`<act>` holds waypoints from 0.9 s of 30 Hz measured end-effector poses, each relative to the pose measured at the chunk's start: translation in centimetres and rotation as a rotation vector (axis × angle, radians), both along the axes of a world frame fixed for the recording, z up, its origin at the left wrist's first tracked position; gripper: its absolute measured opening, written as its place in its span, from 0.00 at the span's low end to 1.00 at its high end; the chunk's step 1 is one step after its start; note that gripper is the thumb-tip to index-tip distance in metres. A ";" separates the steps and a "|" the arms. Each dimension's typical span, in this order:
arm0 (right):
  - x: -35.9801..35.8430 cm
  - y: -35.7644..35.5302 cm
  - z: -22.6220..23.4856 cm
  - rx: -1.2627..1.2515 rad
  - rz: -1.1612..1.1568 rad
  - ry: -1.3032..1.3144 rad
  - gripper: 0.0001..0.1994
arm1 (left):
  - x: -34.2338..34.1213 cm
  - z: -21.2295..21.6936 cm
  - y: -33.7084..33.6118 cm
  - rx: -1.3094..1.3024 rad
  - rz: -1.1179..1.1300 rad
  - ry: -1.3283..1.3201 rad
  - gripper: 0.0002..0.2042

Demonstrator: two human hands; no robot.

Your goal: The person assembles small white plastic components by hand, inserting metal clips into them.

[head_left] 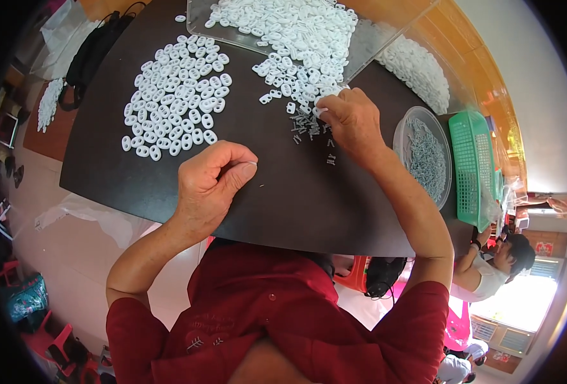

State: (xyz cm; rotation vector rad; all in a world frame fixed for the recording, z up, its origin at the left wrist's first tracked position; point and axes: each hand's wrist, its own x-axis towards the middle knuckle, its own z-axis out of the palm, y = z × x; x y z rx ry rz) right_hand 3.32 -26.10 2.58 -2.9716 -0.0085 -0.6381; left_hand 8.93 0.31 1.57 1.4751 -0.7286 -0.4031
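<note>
White ring [320, 112] pinched in right hand [354, 121] fingers; left hand [210, 182] fingers curled shut, contents hidden.

Dark table [264, 205] bears white rings [178, 96], screws [309, 125].

Both hands [213, 182] [354, 118] on dark table [283, 198], amid white plastic rings [178, 96].

A small assembly workshop is suggested: heaps of white plastic parts [178, 96] and metal screws [307, 123] are spread over a dark bench [283, 192], with a green basket [472, 166] at the right.
</note>
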 end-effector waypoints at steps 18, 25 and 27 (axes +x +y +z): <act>-1.6 3.4 1.5 0.162 0.064 -0.048 0.08 | -0.8 0.2 -0.7 -0.184 -0.056 0.505 0.06; -2.6 5.7 0.4 0.265 0.055 0.015 0.05 | -1.0 -0.3 -0.8 -0.223 -0.032 0.518 0.08; -2.4 5.7 0.1 0.222 0.057 -0.003 0.05 | -1.0 -0.3 -0.7 -0.203 -0.008 0.524 0.08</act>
